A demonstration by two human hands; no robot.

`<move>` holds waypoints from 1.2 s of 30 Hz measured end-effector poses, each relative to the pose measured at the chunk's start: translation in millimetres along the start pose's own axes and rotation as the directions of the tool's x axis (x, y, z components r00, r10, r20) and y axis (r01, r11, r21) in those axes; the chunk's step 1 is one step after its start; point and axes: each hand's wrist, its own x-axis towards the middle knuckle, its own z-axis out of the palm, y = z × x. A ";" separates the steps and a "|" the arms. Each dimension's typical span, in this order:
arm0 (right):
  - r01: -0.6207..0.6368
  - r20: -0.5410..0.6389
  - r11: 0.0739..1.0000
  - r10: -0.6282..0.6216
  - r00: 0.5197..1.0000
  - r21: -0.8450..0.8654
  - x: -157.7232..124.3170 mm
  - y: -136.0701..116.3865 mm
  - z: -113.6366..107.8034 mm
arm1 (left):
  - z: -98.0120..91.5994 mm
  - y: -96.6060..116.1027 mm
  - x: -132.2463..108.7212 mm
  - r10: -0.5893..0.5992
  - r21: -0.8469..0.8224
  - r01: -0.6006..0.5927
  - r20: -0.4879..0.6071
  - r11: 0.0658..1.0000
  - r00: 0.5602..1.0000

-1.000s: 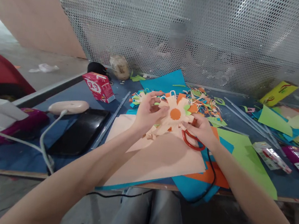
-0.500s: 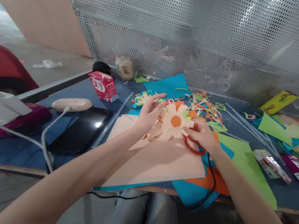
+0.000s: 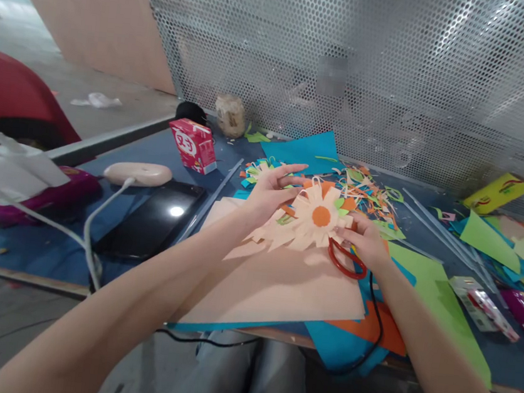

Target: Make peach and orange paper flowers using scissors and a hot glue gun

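A peach paper flower with an orange centre is held above the blue table between both hands. My left hand supports its left side, fingers stretched out and partly spread behind the petals. My right hand pinches the flower's right edge. Red-handled scissors lie under that hand, against its palm side. A large peach paper sheet lies beneath the flower, over teal and orange sheets.
Paper scraps are heaped behind the flower. A black tablet, a pink oval device with a white cable and a red carton sit to the left. Green sheets and packets lie right. Perforated metal walls the back.
The view shifted a little right and down. My left hand's fingers have opened out flatter along the flower's left side; the right hand kept its pinch on the right edge.
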 end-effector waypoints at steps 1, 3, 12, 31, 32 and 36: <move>-0.007 -0.003 1.000 0.007 1.000 0.001 0.2 0.1 -0.4 | -0.5 -0.1 0.7 0.004 -0.003 -0.004 0.006 1.000 1.000; -0.011 -0.004 1.000 0.011 1.000 -0.001 0.4 0.5 -1.5 | -1.7 -1.0 2.5 0.029 -0.003 -0.029 0.020 1.000 0.999; 0.022 -0.054 0.998 -0.025 0.998 -0.060 -0.8 0.1 -2.2 | -1.8 -0.4 4.1 0.125 0.110 -0.127 0.021 0.986 0.992; 0.043 -0.066 0.993 -0.036 0.997 0.110 3.3 13.1 -10.5 | 2.2 -0.3 3.7 -0.009 0.042 0.013 -0.097 0.999 0.995; 0.042 -0.071 0.993 -0.034 0.997 0.109 3.5 13.6 -11.0 | 2.2 -0.6 3.6 -0.038 0.020 0.041 -0.108 0.999 0.993; 0.052 -0.059 0.997 -0.049 0.997 0.057 3.5 14.3 -12.4 | 3.6 2.3 2.6 -0.090 -0.051 0.085 -0.114 0.995 0.989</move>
